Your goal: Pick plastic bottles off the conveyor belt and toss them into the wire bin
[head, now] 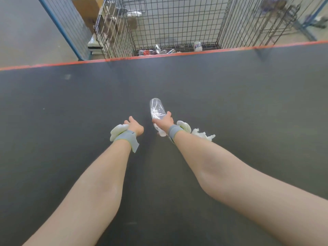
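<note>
Several binned bottles [157,48] already lie in the wire bin [177,23] beyond the conveyor belt's [71,103] far edge. We judge one toss pending: the right hand [165,121] grips a clear plastic bottle [157,108] over mid-belt. The left hand [134,126], just beside it, holds nothing visible. Its fingers are hidden, so we cannot tell whether it is open or closed.

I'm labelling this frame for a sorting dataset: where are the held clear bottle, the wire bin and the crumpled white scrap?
clear bottle [156,107], head view, its transparent body.
wire bin [177,23], head view, its far mesh wall.
white scrap [204,135], head view, its crumpled middle.
</note>
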